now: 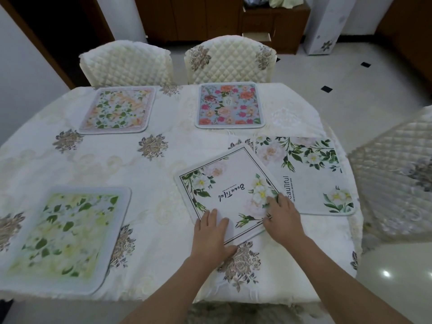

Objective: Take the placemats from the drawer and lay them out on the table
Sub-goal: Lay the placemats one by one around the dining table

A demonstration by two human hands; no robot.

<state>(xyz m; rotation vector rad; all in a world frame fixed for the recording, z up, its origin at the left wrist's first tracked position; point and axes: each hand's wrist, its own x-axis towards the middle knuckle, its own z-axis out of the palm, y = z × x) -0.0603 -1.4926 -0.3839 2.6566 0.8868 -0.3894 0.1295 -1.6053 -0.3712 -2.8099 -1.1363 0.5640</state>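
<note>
Several floral placemats lie on the cream tablecloth (149, 183). A white "Beautiful" placemat (228, 183) sits skewed near the front, its right edge overlapping a second white floral placemat (311, 174). My left hand (211, 237) rests flat on its near corner with fingers straight. My right hand (284, 218) presses on its right corner, fingers spread on the mat. A green leafy placemat (67, 235) lies at the front left. A peach-and-green one (118, 109) and a pink rose one (230, 105) lie at the far side.
Two quilted cream chairs (127, 63) (230, 59) stand behind the table, another chair (395, 183) at the right. A brown cabinet (273, 22) with an open drawer is at the back wall. Pale tiled floor lies to the right.
</note>
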